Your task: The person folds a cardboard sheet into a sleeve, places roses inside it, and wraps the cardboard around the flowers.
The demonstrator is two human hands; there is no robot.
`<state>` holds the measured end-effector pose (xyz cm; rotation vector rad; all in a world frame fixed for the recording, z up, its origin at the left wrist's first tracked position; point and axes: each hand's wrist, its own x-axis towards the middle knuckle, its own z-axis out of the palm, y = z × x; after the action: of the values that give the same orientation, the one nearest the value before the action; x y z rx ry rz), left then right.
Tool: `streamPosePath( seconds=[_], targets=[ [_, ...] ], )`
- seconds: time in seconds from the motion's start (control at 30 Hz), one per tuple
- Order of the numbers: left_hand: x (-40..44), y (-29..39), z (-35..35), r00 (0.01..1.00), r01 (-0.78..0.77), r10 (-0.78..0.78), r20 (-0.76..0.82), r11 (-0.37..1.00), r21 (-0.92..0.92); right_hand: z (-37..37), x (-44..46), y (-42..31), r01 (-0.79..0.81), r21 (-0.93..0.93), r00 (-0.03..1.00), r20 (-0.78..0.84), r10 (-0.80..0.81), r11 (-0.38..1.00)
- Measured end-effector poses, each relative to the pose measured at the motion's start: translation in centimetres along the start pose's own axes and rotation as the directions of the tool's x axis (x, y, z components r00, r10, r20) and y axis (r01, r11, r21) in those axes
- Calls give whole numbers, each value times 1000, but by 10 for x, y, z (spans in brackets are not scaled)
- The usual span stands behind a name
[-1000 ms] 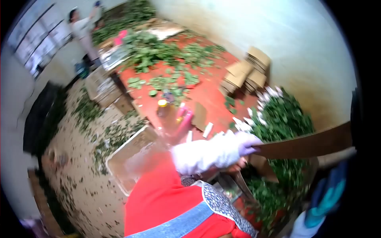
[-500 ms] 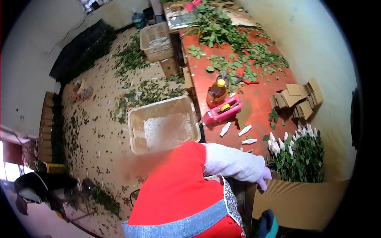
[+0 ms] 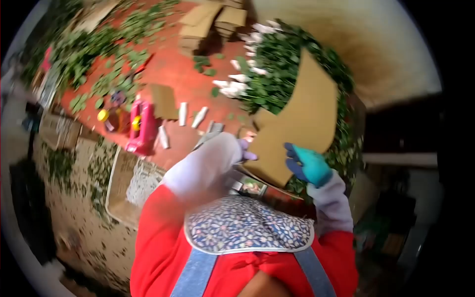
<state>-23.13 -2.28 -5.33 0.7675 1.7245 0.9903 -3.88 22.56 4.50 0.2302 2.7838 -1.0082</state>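
A bent sheet of brown cardboard [image 3: 309, 116] stands in front of me, curving up beside a bunch of white-budded roses [image 3: 269, 74]. My left hand [image 3: 247, 150], in a light purple glove, is closed at the sheet's left edge; part of it is hidden behind the white sleeve. At the sheet's lower right, my right hand [image 3: 310, 167] wears a teal glove with dark blue fingers. Those fingers are bent over the cardboard and grip it. Left of my left hand, several small white sleeve-like pieces [image 3: 199, 117] lie on the red table [image 3: 168, 54].
A pink tool holder [image 3: 143, 126] and a yellow-capped bottle [image 3: 113, 120] stand on the table's left. Folded cardboard pieces [image 3: 198, 27] are stacked at the back. Loose leaves [image 3: 89, 49] cover the far left. A beige crate [image 3: 118, 185] stands on the floor below.
My view has swung to the right and down. The cardboard sheet now stands raised and bent against the roses, and my right hand has come up onto it. My left hand stays at its edge.
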Motion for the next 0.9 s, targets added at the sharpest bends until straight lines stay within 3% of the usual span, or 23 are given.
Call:
streamPosePath(
  seconds=[0.03,0.17,0.3,0.37,0.5,0.6,0.63,0.73,0.8,0.83,0.9],
  targets=[
    [5,-2,4,999,53,-53,6,998,18,14,0,17,88,7,995,-40,-88,996],
    [18,-6,13,976,215,-217,12,972,90,34,9,19,141,-328,982,-74,-174,934],
    [24,-6,17,940,332,-340,30,930,160,41,25,15,113,-394,992,-1,-123,912],
    [25,-8,20,919,376,-393,45,903,207,68,29,28,197,-478,966,-55,-253,856],
    [21,-15,24,902,391,-422,90,888,241,76,40,19,40,-474,985,168,46,880],
    [17,-22,23,901,378,-414,131,896,233,81,42,15,34,-499,978,194,73,866],
    [21,-22,23,909,296,-387,157,862,411,84,44,14,26,-514,968,226,106,857],
    [16,-31,27,935,141,-306,182,788,599,107,50,23,-2,-483,953,264,148,876],
    [20,-28,23,882,303,-443,162,796,524,108,54,22,13,-508,959,250,133,861],
    [21,-27,22,849,383,-507,150,785,486,90,59,3,-59,-480,899,355,256,875],
    [13,-25,14,938,268,-341,60,825,497,94,54,10,5,-560,953,254,166,828]
  ],
)
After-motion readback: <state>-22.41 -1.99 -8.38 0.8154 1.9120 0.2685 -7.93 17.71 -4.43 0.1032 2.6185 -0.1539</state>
